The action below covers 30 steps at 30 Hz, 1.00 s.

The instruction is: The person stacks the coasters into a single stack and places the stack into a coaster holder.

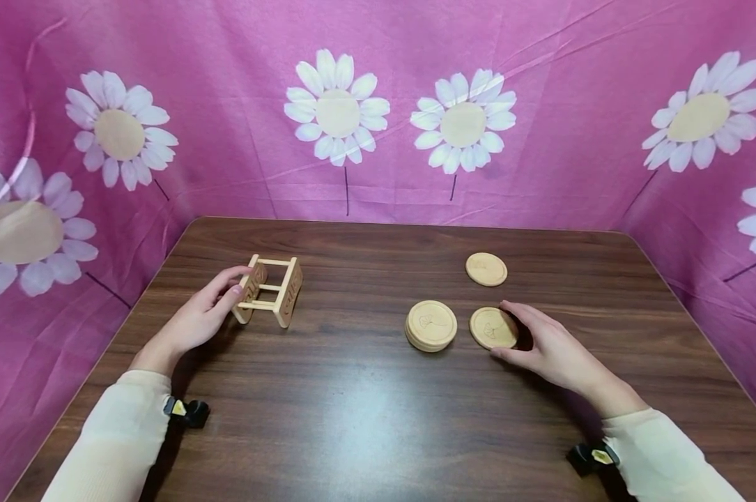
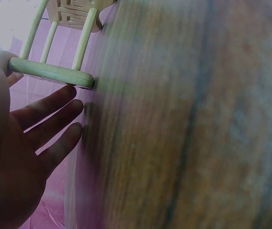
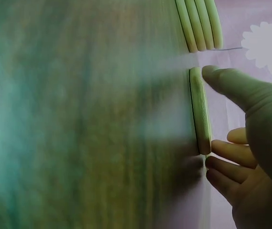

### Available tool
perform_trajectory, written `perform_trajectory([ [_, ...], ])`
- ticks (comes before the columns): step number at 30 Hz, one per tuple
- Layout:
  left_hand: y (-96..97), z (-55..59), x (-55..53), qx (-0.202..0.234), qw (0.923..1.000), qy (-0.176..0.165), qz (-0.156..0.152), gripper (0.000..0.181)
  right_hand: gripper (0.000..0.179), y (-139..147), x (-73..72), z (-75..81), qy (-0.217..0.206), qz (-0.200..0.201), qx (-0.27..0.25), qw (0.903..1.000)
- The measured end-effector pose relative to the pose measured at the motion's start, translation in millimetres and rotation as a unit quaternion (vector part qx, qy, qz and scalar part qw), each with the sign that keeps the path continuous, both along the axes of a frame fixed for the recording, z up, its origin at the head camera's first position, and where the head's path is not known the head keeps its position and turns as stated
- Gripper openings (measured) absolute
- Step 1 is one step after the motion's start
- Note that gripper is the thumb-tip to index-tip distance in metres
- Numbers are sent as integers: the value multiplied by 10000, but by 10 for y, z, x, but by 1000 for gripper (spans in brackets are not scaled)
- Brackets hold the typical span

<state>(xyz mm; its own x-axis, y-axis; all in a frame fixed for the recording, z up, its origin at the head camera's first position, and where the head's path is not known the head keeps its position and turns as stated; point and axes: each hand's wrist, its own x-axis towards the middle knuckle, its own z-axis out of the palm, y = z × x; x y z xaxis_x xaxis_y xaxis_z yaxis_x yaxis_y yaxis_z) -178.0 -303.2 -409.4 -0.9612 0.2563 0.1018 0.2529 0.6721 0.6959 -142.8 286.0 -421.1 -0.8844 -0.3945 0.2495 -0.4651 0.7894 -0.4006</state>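
On the left of the table, my left hand [image 1: 205, 310] holds the near-side panel of a light wooden coaster holder [image 1: 286, 293], thumb and fingers at the panel's edges. Carved side panels joined by rods make up this holder, and its slot holds nothing. In the left wrist view, the other fingers [image 2: 55, 107] spread below the panel. Over on the right, my right hand [image 1: 559, 348] spans a round wooden coaster [image 1: 492, 329] lying flat, thumb at its front rim and fingers at its far rim. Just left of that coaster is a stack of several coasters [image 1: 430, 325].
Another single coaster [image 1: 486, 269] lies flat behind the one at my right hand. The dark wooden table [image 1: 352, 404] ends at a pink cloth [image 1: 396, 188] printed with daisies, which hangs behind it and at both sides.
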Motion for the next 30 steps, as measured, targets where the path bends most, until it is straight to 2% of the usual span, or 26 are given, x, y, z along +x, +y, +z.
perform_trajectory([
  [11, -15, -7, 8, -10, 10000, -37, 30, 44, 78, -15, -22, -34, 127, 116, 77, 9998],
  [30, -5, -7, -7, 53, 10000, -16, -17, 44, 76, -16, -36, -43, 266, 64, 43, 9996],
])
